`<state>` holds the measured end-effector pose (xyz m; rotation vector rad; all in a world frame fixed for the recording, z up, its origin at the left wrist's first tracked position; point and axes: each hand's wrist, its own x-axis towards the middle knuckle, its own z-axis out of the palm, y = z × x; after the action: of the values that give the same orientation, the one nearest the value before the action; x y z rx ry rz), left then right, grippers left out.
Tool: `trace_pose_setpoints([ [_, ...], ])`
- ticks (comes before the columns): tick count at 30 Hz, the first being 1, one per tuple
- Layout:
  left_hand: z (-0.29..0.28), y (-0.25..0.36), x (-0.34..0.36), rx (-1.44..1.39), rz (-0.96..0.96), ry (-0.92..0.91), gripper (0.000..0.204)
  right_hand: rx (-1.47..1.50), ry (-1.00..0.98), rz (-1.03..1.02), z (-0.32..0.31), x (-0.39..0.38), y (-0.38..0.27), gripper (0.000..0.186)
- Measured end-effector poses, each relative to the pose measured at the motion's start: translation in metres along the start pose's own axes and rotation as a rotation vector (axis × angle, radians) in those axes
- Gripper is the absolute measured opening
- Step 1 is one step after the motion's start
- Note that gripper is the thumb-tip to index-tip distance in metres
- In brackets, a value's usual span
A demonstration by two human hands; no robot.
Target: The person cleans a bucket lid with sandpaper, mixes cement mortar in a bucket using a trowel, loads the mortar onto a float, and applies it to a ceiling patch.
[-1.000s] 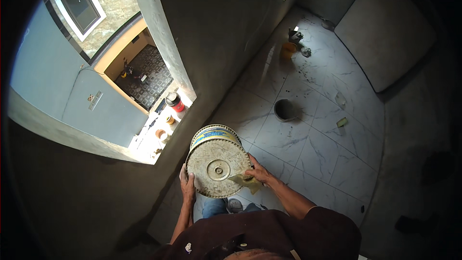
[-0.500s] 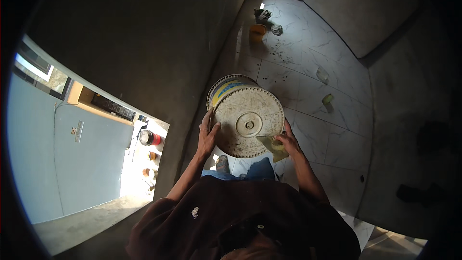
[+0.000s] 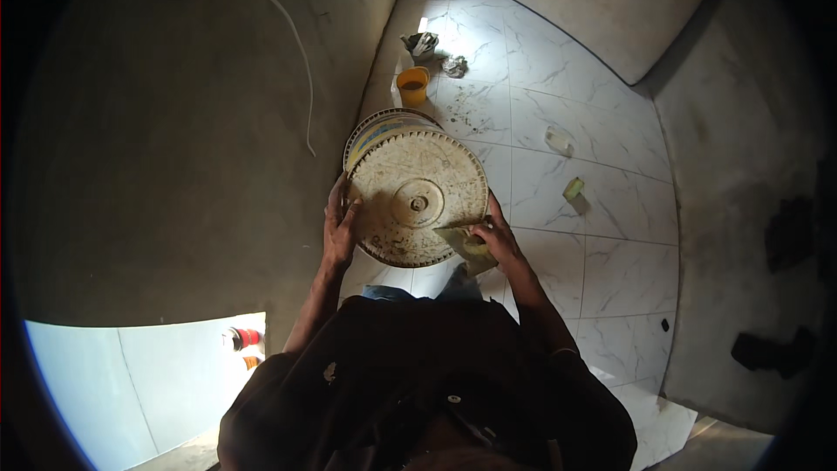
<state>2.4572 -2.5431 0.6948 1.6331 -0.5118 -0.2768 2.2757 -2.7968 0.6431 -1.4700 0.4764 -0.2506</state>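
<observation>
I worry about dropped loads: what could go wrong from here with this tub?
The right hand also grips a yellowish flat piece, so its hold on the tub may be weaker and could slip. A yellow bucket shows just past the tub and might get bumped. Loose bits scattered on the floor tiles could make footing poor.

No lettering can be read; the blue and yellow label [image 3: 392, 129] on the bucket [image 3: 405, 179] shows too slanted and small

the plastic bucket [image 3: 410, 179] looks matt and scuffed, the floor tiles [image 3: 619, 270] glossy.
</observation>
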Motion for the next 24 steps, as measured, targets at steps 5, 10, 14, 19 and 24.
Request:
trace_pose_setpoints([
  [5, 0.126, 0.035, 0.188, -0.109, -0.016, 0.033, 0.061, 0.029, -0.037, -0.064, -0.128, 0.176, -0.060, 0.088],
  [10, 0.174, 0.011, 0.389, 0.098, 0.070, 0.003, 0.058, 0.082, -0.009, 0.016, -0.185, 0.368, -0.097, 0.088],
  [14, 0.185, -0.005, 0.587, 0.030, -0.012, -0.031, 0.059, 0.071, 0.015, -0.087, -0.204, 0.558, -0.117, 0.087],
  [19, 0.153, -0.055, 0.887, 0.111, -0.004, -0.035, 0.058, 0.119, 0.050, 0.033, -0.176, 0.830, -0.190, 0.077],
  [24, 0.113, -0.019, 1.202, -0.015, 0.102, -0.264, 0.057, -0.248, 0.160, -0.077, -0.138, 1.058, -0.293, 0.071],
])
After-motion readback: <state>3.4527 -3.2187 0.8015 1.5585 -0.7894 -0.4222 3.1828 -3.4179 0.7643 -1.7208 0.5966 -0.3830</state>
